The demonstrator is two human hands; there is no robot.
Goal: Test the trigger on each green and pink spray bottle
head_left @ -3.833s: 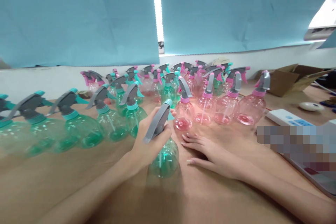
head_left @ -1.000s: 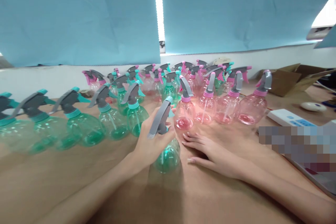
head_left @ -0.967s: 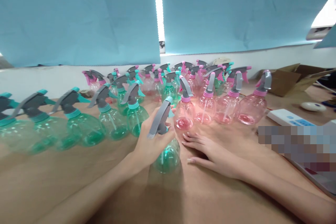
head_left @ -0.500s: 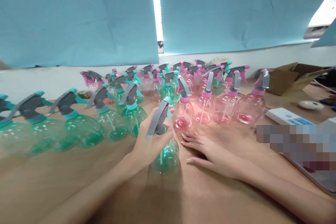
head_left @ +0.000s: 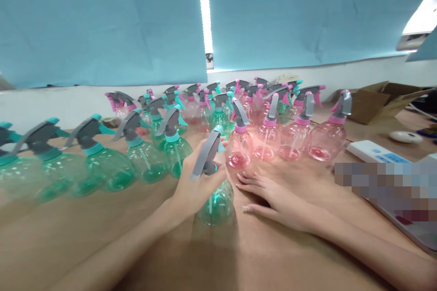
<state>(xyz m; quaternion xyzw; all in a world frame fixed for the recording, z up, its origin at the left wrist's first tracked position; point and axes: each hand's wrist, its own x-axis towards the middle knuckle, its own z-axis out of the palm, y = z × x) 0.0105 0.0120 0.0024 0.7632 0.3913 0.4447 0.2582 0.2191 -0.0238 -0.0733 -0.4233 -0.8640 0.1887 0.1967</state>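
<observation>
My left hand is wrapped round the neck of a green spray bottle with a grey and turquoise trigger head, upright on the table. The fingers on its far side are mostly hidden. My right hand lies on the tabletop, fingers stretched out and holding nothing. Just beyond its fingertips stands a pink spray bottle, the left end of a short row of pink ones. To the left of my left hand, a green spray bottle ends a row of several green bottles.
More pink and green spray bottles crowd the back by the wall. At right are an open cardboard box, a white computer mouse, a white device with blue buttons and a blurred-out area. Blue sheets cover the window.
</observation>
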